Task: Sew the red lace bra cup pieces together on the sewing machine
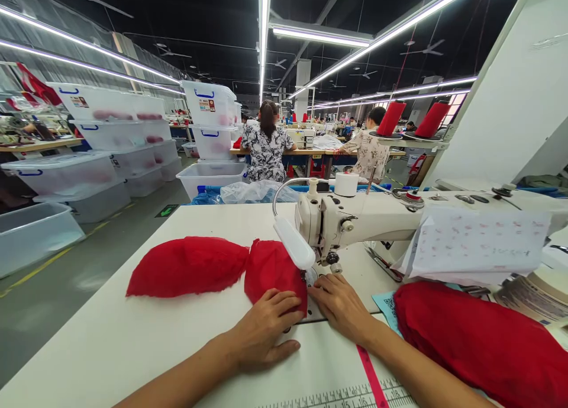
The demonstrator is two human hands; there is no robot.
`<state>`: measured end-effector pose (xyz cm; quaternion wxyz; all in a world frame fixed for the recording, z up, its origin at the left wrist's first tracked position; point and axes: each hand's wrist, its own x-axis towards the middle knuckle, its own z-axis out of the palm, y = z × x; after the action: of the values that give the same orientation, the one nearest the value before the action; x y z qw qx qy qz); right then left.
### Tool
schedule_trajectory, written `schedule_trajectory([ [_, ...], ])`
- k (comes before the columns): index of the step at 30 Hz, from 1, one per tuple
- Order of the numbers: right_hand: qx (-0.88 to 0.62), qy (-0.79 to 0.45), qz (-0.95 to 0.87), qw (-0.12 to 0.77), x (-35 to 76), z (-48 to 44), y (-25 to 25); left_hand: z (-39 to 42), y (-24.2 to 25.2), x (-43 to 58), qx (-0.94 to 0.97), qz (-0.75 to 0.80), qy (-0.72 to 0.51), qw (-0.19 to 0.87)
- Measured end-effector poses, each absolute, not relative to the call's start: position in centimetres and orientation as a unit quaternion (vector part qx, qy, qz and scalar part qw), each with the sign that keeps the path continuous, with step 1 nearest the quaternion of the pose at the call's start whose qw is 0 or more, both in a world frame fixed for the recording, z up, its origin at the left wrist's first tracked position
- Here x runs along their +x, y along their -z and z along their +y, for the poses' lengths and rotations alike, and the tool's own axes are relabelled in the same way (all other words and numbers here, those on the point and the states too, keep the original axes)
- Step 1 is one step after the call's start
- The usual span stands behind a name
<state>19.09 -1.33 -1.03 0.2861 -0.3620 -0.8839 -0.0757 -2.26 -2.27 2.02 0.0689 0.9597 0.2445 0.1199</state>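
My left hand (268,325) lies palm down on a red cloth piece (270,269), fingers stretched over its near edge and thumb apart on the table. The cloth's right edge is by the needle area of a white sewing machine (359,218). Just right of the needle rests my right hand (339,304), its fingers bent and pressed together; whatever is under the fingertips is hidden. Another red cloth piece (189,266) lies flat to the left, its tip meeting the first. A white lamp head (295,245) on a bendy neck partly covers the needle.
A red cloth pile (479,337) lies right of my right forearm, beside a printed paper sheet (479,242). Scissors-like metal tools (384,263) sit behind. A ruler strip (337,398) and pink tape (371,375) mark the front. Ahead, plastic bins (210,106) and a seated person (267,144).
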Motion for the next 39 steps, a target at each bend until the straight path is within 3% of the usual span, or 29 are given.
schedule_trajectory([
  [19, -0.354, 0.083, -0.888, 0.282, 19.1, -1.9, 1.7, -2.6, -0.3, -2.8, 0.952, 0.224, -0.206, 0.029],
  [26, -0.358, 0.080, -0.885, 0.287, 19.1, -1.9, 2.2, -2.8, -0.1, -3.0, 0.915, 0.302, -0.267, 0.001],
  [34, -0.362, 0.094, -0.882, 0.286, 18.9, -1.9, 2.0, -2.3, -0.5, -3.6, 0.855, 0.499, -0.141, 0.028],
  [39, -0.361, 0.093, -0.882, 0.288, 18.9, -1.9, 1.9, -3.6, -1.6, -4.9, 0.837, 0.540, -0.083, 0.029],
])
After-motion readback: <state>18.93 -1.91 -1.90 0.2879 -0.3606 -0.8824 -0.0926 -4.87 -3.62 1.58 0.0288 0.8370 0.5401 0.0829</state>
